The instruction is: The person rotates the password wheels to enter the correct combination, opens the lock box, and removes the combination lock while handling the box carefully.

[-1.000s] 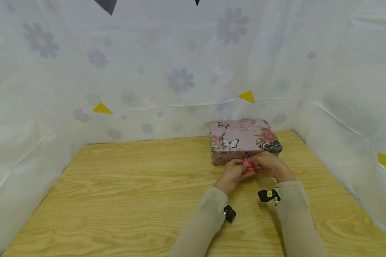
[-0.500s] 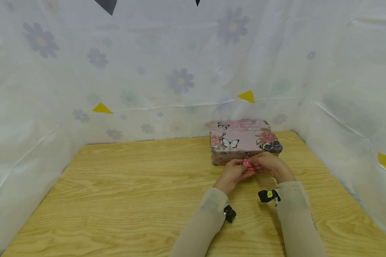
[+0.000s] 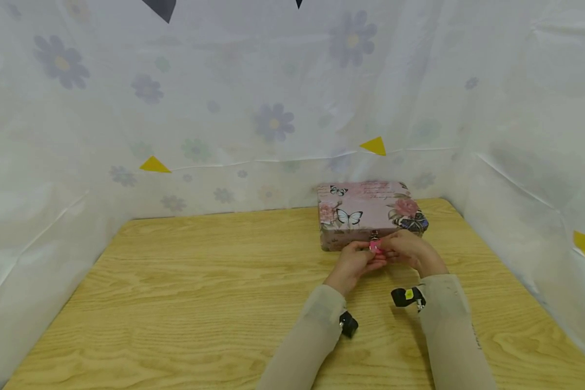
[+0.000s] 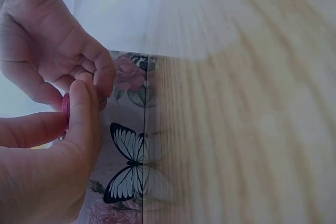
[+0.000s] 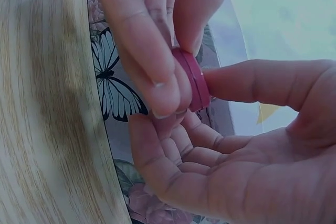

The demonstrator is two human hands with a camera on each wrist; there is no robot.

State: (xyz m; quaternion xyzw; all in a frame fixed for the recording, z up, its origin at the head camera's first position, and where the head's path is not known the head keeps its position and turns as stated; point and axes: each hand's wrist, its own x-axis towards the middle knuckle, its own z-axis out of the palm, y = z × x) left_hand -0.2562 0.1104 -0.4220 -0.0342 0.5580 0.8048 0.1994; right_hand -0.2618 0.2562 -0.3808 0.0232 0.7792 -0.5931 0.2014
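Observation:
A small pink padlock (image 3: 375, 247) hangs at the metal clasp (image 3: 374, 235) on the front of a pink tin box (image 3: 370, 211) printed with roses and butterflies. The box lid is down. My left hand (image 3: 351, 265) pinches the padlock between thumb and fingers from the left side. From the right, my right hand (image 3: 409, 250) holds it too, its thumb (image 5: 252, 83) against the edge and its other fingers curled underneath. In the right wrist view the padlock (image 5: 195, 80) shows side-on as a rounded body with a dark seam. Fingers hide much of it in every view.
The box stands on a wood-grain table (image 3: 200, 292), near its back right corner. White sheeting with flower prints (image 3: 274, 122) encloses the back and sides. Yellow tape pieces (image 3: 374, 145) stick to the sheeting.

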